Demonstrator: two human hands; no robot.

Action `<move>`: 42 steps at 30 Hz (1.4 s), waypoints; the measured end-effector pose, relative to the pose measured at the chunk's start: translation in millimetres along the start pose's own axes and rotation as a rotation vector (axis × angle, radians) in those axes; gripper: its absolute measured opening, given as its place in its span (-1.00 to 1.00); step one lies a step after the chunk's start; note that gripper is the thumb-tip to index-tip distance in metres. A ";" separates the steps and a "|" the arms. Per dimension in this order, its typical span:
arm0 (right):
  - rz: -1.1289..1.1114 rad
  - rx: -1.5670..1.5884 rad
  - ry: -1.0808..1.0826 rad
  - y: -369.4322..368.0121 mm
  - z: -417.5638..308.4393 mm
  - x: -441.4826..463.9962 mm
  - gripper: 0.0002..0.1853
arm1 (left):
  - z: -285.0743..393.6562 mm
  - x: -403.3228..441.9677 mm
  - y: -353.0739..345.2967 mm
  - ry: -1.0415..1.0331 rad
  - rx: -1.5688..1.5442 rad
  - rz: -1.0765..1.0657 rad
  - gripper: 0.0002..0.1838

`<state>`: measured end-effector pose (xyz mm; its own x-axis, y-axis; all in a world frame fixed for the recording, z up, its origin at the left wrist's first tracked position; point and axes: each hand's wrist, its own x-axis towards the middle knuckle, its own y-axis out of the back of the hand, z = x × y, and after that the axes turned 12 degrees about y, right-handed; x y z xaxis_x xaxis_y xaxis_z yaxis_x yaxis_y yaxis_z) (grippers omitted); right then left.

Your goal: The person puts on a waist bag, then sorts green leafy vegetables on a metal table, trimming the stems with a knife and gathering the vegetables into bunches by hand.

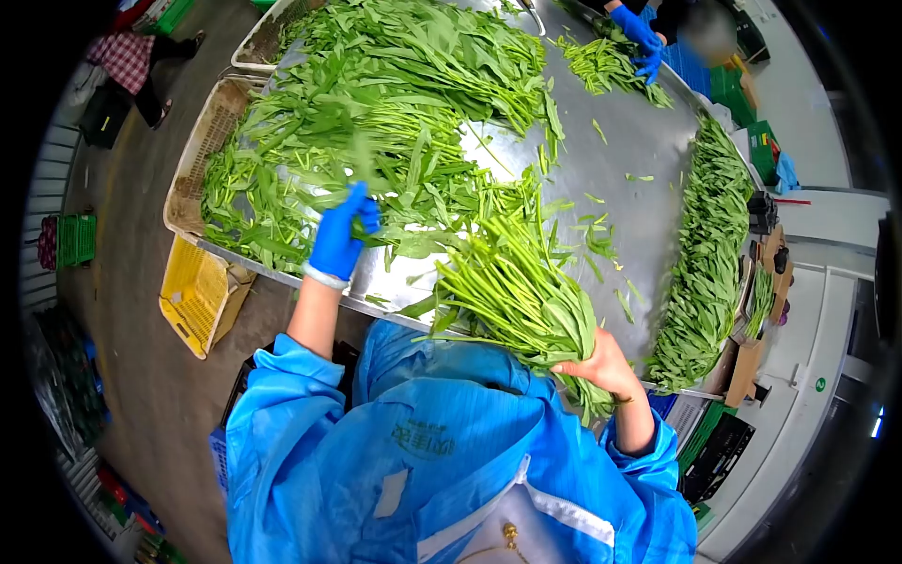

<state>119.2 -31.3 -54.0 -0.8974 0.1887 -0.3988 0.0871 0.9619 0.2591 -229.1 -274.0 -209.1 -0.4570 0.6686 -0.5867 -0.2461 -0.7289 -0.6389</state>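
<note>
The bunch of greens (521, 287) is showing many slim, pale green stems, lying loosely side by side and not quite even at their ends. Taking this bunch as the centre of the clock, the stems are fanning toward 10 and 11 o'clock, while the broader, darker leaves are gathering toward 5 o'clock. There the bare right hand (603, 365) is closing around the leafy end and holding it. The gloved left hand (346, 233) is standing at 10 o'clock with its fingers curling; a blurred leaf is appearing just above them, and I cannot tell if the fingers are pinching it.

The near edge of the metal table (648, 169) is running from 9 o'clock toward the bunch, which is overhanging this edge near the person's body. A big pile of greens (404, 103) is covering the table at 11 o'clock, so the room there is staying narrow. Between 1 and 2 o'clock, bare metal is giving wider room, with only a few scattered leaves. A dense row of greens (703, 268) is bordering it at 3 o'clock, and a co-worker's gloved hand (639, 36) is touching other stems at 1 o'clock.
</note>
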 end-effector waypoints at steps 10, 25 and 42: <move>0.016 -0.185 -0.058 4.0 -12.6 1.9 -0.15 | -49.3 -14.8 -68.8 0.141 0.109 -0.157 -0.60; 0.031 -0.329 -0.026 9.9 -15.4 -3.5 -0.24 | -64.8 -25.1 -101.7 0.249 0.414 -0.434 -0.66; 0.038 -0.569 0.018 -1.3 -23.6 -10.9 -0.43 | -70.8 -17.1 -95.1 -0.024 0.865 -0.629 -0.70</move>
<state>118.7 -39.2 -29.2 -0.9060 0.2127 -0.3660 -0.1227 0.6954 0.7080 -137.4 -205.7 -173.5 -0.0511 0.9645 -0.2589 -0.9617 -0.1174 -0.2477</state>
